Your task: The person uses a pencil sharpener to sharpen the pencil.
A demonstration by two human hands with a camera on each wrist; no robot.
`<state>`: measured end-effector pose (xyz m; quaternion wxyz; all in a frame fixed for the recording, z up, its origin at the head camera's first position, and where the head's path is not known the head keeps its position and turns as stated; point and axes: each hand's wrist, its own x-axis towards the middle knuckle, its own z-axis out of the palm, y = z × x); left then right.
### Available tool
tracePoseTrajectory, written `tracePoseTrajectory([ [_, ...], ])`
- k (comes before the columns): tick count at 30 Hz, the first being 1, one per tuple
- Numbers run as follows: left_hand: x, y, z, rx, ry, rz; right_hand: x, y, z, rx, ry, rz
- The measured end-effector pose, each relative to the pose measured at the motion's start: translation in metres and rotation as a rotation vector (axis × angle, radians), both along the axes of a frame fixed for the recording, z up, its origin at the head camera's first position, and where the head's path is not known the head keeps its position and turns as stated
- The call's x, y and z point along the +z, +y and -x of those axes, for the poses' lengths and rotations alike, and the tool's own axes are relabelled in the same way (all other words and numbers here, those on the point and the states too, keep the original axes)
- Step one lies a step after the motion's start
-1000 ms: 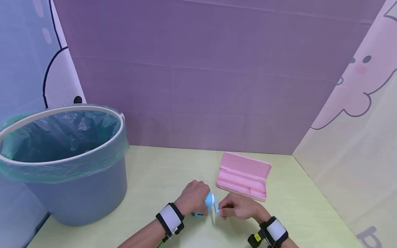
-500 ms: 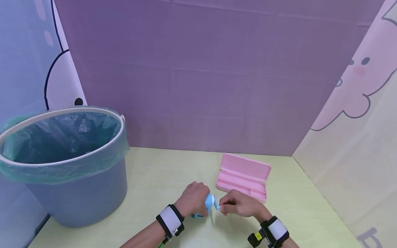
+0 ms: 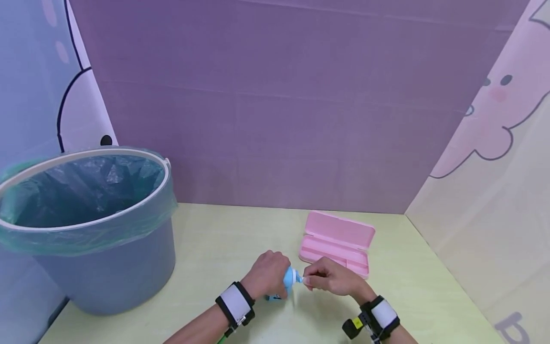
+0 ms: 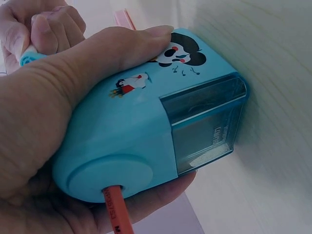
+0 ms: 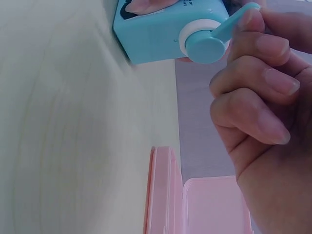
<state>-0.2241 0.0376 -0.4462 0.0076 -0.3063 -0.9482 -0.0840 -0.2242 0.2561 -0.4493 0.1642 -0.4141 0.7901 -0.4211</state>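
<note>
My left hand grips a light blue crank pencil sharpener with cartoon figures on it, thumb over one side and fingers underneath. A red pencil sticks out of the round hole at the sharpener's front. Toward the bottom, the sharpener has a see-through shavings drawer. On the back, the fingertips of my right hand pinch the end of the blue crank handle. In the head view, my left hand covers most of the sharpener.
An open pink pencil case lies on the pale table just beyond my right hand. To the left stands a large blue-grey bin lined with a green plastic bag. A purple backdrop rises behind the table.
The crank handle has swung from hanging downward to pointing right, and my right hand has risen slightly with it. My left hand keeps its grip on the sharpener in the same spot.
</note>
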Motion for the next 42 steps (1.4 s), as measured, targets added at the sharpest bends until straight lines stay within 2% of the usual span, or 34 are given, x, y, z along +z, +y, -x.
tracePoseTrajectory([
  [13, 0.000, 0.000, 0.000, 0.001, -0.015, -0.008, 0.005, 0.000, 0.005, -0.066, 0.033, 0.008],
  [20, 0.001, 0.001, 0.001, 0.010, -0.021, 0.000, 0.007, -0.001, 0.006, -0.107, 0.016, -0.002],
  [24, 0.001, 0.001, 0.000, 0.011, -0.024, -0.001, 0.005, -0.001, 0.011, -0.136, 0.014, 0.014],
  [28, 0.002, -0.001, 0.001, 0.006, -0.028, -0.007, 0.005, -0.002, 0.017, -0.126, 0.015, 0.029],
  [35, 0.001, -0.001, 0.002, 0.005, -0.014, -0.018, 0.006, -0.004, 0.022, -0.184, 0.026, -0.004],
  [42, 0.002, -0.002, 0.002, -0.004, -0.019, -0.021, 0.003, -0.005, 0.027, -0.190, 0.027, -0.009],
])
